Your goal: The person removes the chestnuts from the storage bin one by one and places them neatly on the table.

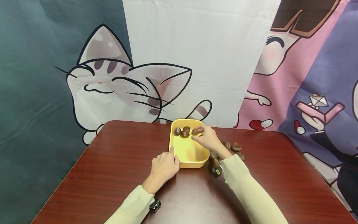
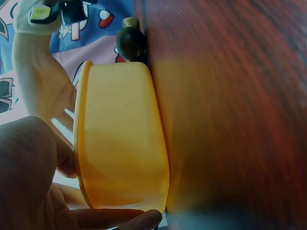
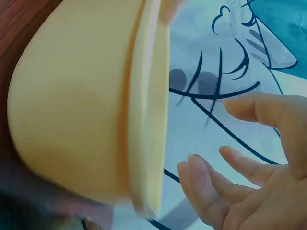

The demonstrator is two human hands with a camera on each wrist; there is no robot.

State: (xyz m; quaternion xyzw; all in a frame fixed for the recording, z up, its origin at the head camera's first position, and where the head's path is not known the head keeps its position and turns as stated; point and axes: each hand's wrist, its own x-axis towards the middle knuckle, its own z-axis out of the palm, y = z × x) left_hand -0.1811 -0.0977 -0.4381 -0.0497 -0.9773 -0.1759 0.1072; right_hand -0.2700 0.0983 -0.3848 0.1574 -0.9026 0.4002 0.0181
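Note:
A yellow plastic box (image 1: 190, 152) stands on the table, with several brown chestnuts (image 1: 184, 134) at its far end. My left hand (image 1: 165, 166) holds the box's near-left corner; its thumb is at the rim and its fingers lie along the outer side, as the left wrist view shows. Over the far right part of the box is my right hand (image 1: 205, 137), thumb and fingers apart. Nothing shows between those fingers in the right wrist view. One chestnut (image 1: 194, 132) lies just beside the fingertips in the head view.
More chestnuts (image 1: 236, 147) lie loose on the table right of the box, partly hidden under my right forearm. The reddish-brown wooden table (image 1: 126, 155) ends just behind the box. Behind it hangs a cartoon-printed cloth (image 1: 201, 46).

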